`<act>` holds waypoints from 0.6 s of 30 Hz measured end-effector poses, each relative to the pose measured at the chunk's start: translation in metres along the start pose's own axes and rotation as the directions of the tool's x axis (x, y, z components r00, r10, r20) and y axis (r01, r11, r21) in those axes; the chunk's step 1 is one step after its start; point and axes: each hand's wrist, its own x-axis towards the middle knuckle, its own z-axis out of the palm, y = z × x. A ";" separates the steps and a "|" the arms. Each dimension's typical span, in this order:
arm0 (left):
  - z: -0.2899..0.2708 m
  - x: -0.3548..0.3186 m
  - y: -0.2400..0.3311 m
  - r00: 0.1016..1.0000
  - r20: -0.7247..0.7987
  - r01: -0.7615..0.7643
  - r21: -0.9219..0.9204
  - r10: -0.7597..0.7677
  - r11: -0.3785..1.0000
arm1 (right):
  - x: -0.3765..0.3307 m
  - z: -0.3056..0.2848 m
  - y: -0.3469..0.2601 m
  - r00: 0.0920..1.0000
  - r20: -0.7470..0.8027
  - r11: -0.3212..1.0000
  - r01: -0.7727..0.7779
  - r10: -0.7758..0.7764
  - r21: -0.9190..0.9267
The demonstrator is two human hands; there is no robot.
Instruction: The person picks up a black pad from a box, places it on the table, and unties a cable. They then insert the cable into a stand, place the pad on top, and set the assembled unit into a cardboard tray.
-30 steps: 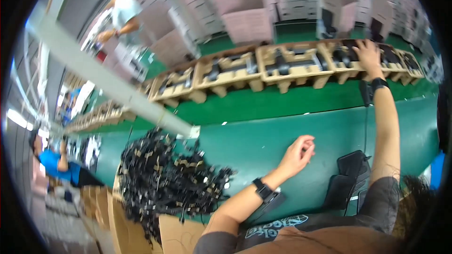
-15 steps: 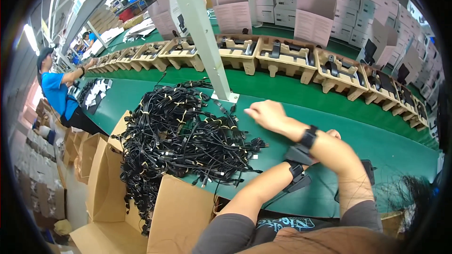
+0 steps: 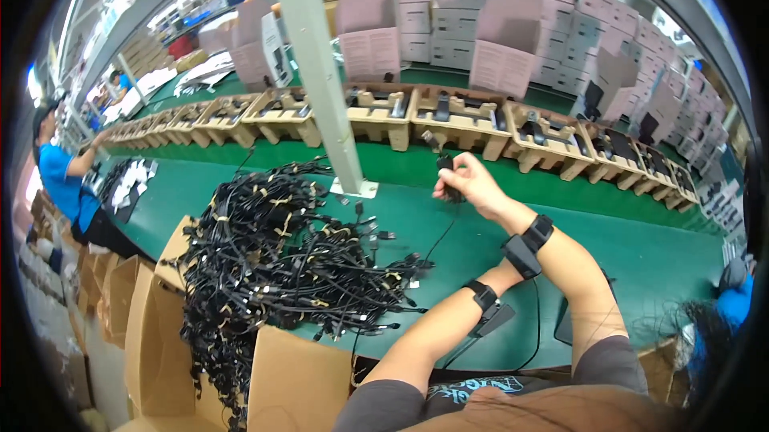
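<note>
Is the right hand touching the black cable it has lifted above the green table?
Touching: the head view shows the right hand with fingers closed around a black cable.

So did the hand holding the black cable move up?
Yes. The right hand with the black cable has risen from near the cable pile toward the row of cardboard trays, beside the white post.

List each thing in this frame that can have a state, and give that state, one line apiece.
right hand: raised over the green table, closed on a black cable
black cable: held at one end, hanging down to the table
left hand: hidden behind the right forearm
cable pile: heaped, bundles tied, spilling over the table edge
cardboard box: open, below the pile
cardboard trays: in a row, loaded with dark parts
</note>
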 end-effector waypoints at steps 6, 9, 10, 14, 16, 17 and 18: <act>-0.019 0.014 0.023 0.831 0.067 0.413 -0.739 -0.552 0.532 | -0.041 -0.089 -0.016 0.948 -0.284 0.989 0.139 -0.147 -0.046; -0.045 0.020 0.023 0.763 -0.032 0.261 -0.898 -0.646 0.353 | -0.067 -0.113 -0.026 0.954 -0.285 0.995 0.090 -0.096 -0.032; -0.051 0.018 0.017 0.768 -0.052 0.195 -0.930 -0.638 0.311 | -0.077 -0.113 -0.031 0.968 -0.249 1.000 0.030 -0.030 -0.002; -0.058 0.010 -0.001 0.801 -0.088 0.148 -0.929 -0.592 0.338 | -0.099 -0.111 -0.011 0.952 -0.293 0.833 -0.096 -0.082 -0.544; -0.052 0.013 0.001 0.820 -0.064 0.169 -0.923 -0.569 0.347 | -0.114 -0.108 0.000 0.940 -0.056 0.518 0.135 -0.335 -0.845; -0.051 0.014 0.002 0.836 -0.076 0.172 -0.904 -0.544 0.391 | -0.118 -0.108 0.003 0.951 0.016 0.448 0.160 -0.309 -0.880; -0.051 0.013 0.004 0.849 -0.094 0.172 -0.881 -0.520 0.441 | -0.121 -0.105 -0.001 0.985 -0.039 0.578 0.066 -0.167 -0.813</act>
